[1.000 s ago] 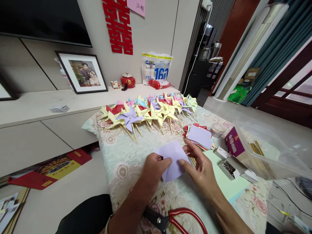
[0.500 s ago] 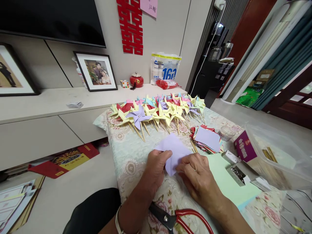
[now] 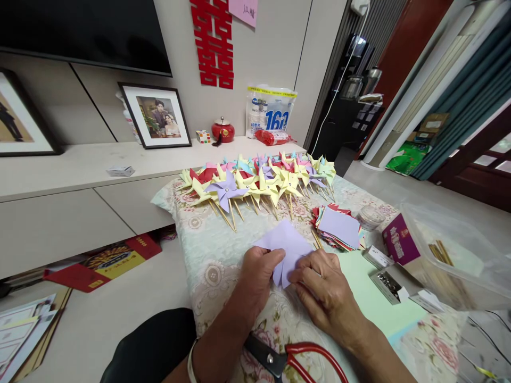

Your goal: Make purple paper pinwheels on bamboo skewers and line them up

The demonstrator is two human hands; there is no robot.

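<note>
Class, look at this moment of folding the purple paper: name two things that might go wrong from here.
1. The scissors lie open-handled right under the wrists; a forearm may knock them.
2. The left hand and right hand pinch the purple paper unevenly; the fold may crease crooked.

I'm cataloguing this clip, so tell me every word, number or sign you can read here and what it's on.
"163": white plastic bag on the shelf.
Red double-happiness character, 囍: wall cutout.
Pink wall note: handwriting too blurred to read.
Purple box: print too small.
Lilac paper in both hands: blank.
</note>
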